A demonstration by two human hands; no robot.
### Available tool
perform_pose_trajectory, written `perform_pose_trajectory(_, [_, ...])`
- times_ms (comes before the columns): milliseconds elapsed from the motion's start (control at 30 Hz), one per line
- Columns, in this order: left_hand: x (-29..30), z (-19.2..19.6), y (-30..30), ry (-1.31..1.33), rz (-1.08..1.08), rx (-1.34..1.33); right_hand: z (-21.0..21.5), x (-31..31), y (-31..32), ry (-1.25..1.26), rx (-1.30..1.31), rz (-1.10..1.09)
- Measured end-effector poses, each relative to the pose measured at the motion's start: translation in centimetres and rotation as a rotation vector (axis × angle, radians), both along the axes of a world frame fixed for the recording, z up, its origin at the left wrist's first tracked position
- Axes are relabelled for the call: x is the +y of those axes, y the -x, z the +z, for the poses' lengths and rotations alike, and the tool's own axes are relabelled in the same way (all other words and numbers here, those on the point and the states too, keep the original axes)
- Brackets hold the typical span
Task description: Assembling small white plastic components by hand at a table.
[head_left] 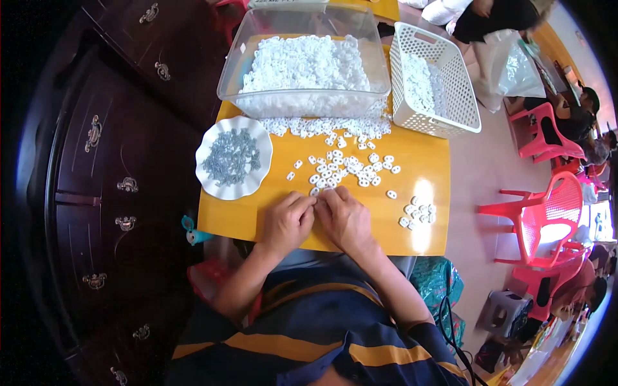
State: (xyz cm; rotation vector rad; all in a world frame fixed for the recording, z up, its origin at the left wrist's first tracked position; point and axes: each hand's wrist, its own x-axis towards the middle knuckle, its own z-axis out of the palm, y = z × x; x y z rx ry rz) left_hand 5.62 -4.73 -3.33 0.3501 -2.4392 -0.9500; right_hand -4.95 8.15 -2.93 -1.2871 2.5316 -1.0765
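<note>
My left hand [288, 222] and my right hand [346, 219] meet above the near part of the yellow table [257, 219]. Fingers of both are curled, with the tips pinched together; whatever lies between them is hidden. Just beyond the fingertips spreads a loose group of small white oval plastic pieces [331, 170], each with dark holes. To the left, a white scalloped plate [205, 170] holds many small grey metal-looking parts [233, 156]. A smaller cluster of white pieces [418, 214] lies near the table's right edge.
A clear plastic bin [309, 101] heaped with white pieces stands at the far side. Beside it is a white perforated basket [438, 122], partly filled. Dark drawers [96, 167] flank the left. Red chairs [547, 212] and other people are on the right.
</note>
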Motion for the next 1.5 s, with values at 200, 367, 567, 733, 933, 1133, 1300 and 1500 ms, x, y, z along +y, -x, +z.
perform_pose_trajectory(200, [0.2,0.4,0.1,0.016,0.005,0.01,-0.2,0.1,0.2,0.003,0.042,0.004])
perform_pose_trajectory(367, [0.4,0.9,0.0,-0.003,0.02,0.007,-0.9,0.7,1.4,0.061,0.079,-0.039])
perform_pose_trajectory(567, [0.6,1.1,-0.4,-0.066,0.032,0.008,0.1,2.1,2.7,0.005,0.099,-0.148])
perform_pose_trajectory(733, [0.6,0.6,-0.6,-0.145,0.051,0.04,0.3,2.2,2.7,0.046,0.097,-0.177])
perform_pose_trajectory(933, [0.0,0.1,-1.0,-0.288,0.085,0.087,1.2,1.8,1.2,0.101,-0.003,-0.053])
perform_pose_trajectory(1133, [-0.1,-0.3,-1.3,-0.41,0.106,0.086,0.3,1.0,0.2,0.064,0.018,-0.013])
perform_pose_trajectory(1300, [-0.2,-0.2,-1.2,-0.393,0.099,0.086,0.7,0.6,0.0,0.011,-0.003,-0.019])
perform_pose_trajectory(1500, [-0.3,-0.8,-1.4,-0.43,0.091,0.076,0.6,0.9,-0.2,0.032,0.002,0.041])
